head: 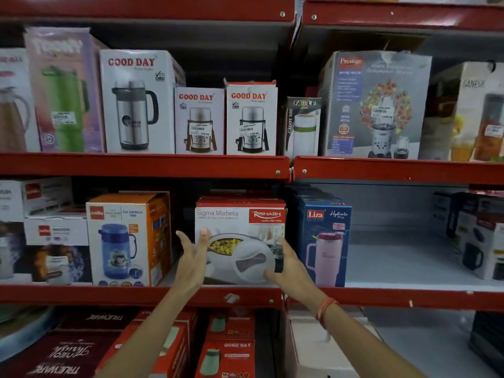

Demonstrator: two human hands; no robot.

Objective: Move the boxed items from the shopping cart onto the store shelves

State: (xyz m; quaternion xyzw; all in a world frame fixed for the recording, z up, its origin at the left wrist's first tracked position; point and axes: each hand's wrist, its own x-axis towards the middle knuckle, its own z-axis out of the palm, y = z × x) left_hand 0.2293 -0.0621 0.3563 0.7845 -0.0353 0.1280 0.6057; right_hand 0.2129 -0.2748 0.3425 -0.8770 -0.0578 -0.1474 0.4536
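Note:
A white and red Rishabh casserole box [240,227] stands on the middle shelf [141,294], between an orange flask box [128,238] and a blue Liza tumbler box [324,241]. My left hand [192,257] is at the box's lower left edge with its fingers spread; one fingertip rests on the front face. My right hand [286,266] is at the lower right corner, thumb on the front and fingers reaching into the gap beside the Liza box. The shopping cart is not in view.
The upper shelf [144,165] carries Good Day flask boxes [139,102] and a Prestige blender box [376,105]. Right of the Liza box the middle shelf shows a bare white surface [403,263]. Red boxes [226,350] fill the bottom shelf below my arms.

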